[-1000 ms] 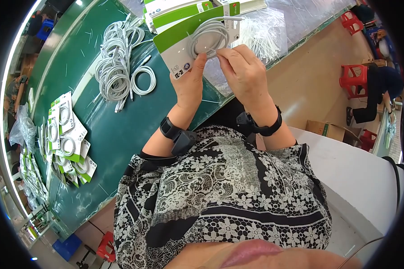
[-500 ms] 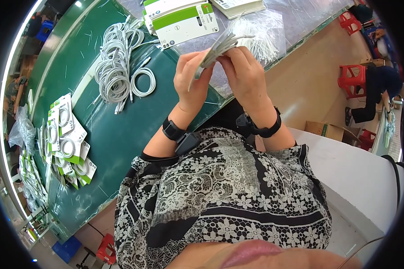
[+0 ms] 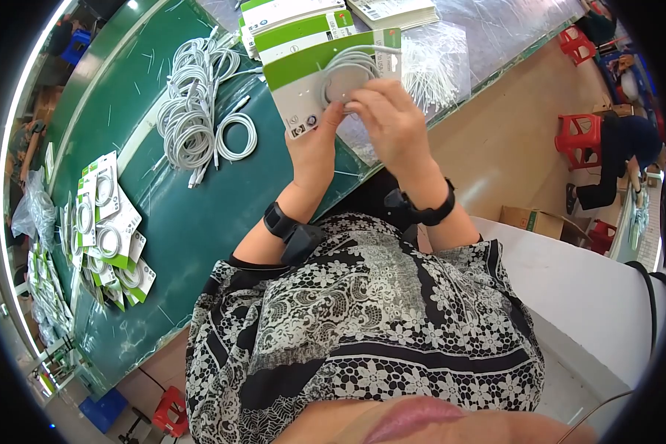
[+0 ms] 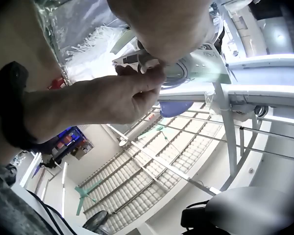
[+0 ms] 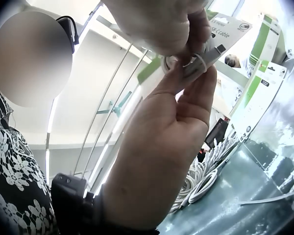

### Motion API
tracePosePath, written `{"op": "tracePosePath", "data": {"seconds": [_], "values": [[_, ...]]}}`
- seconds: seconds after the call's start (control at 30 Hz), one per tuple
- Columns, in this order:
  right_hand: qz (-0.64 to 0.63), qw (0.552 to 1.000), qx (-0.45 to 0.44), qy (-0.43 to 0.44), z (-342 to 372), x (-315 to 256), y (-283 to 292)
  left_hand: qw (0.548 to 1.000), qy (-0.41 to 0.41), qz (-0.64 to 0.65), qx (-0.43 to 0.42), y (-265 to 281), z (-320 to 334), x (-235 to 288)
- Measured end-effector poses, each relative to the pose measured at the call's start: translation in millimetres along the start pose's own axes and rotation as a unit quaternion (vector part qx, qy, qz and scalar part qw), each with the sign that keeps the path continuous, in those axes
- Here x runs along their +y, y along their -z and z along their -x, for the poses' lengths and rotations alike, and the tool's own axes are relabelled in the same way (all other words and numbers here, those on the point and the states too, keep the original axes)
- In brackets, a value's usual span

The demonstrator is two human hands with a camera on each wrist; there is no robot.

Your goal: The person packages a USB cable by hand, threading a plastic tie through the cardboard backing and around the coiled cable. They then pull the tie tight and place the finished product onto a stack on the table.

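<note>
A green and white packaging card stands tilted above the table with a coiled white cable against its front. My left hand holds the card by its lower edge, thumb on the front at the coil. At the coil's lower right, my right hand has thumb and fingertips pinched together at a thin white tie. That tie loops round the cable near its connector in the right wrist view. Fingers hide much of the tie and part of the coil.
Several coiled cables lie heaped on the green table, one separate coil beside them. Carded cables are piled at left. More cards and loose white ties lie at the back. A person sits at far right.
The card was turned edge-on half a second ago with both hands at it; now its front faces me again. My right hand has come slightly left over the coil.
</note>
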State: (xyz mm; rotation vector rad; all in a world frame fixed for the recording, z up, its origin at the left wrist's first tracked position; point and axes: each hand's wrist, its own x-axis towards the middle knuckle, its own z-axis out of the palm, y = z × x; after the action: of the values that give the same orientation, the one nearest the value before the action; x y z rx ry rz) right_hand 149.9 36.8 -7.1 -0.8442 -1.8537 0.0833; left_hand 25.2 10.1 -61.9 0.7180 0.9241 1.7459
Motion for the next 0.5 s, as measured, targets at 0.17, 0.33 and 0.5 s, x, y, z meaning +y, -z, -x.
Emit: {"op": "tracePosePath", "data": {"seconds": [0.17, 0.33, 0.5], "values": [[-0.208, 0.933, 0.134, -0.262, 18.4, 39.4, 18.7, 0.995, 0.063, 0.073, 0.002, -4.6, 4.1, 31.5], [-0.386, 0.823, -0.076, -0.41, 41.6, 47.2, -16.6, 0.987, 0.116, 0.097, -0.045, -12.1, 9.6, 42.5], [-0.332, 0.908, -0.067, -0.245, 43.6, 44.2, -32.6, 0.987, 0.125, 0.084, -0.052, -10.4, 16.1, 45.8]]}}
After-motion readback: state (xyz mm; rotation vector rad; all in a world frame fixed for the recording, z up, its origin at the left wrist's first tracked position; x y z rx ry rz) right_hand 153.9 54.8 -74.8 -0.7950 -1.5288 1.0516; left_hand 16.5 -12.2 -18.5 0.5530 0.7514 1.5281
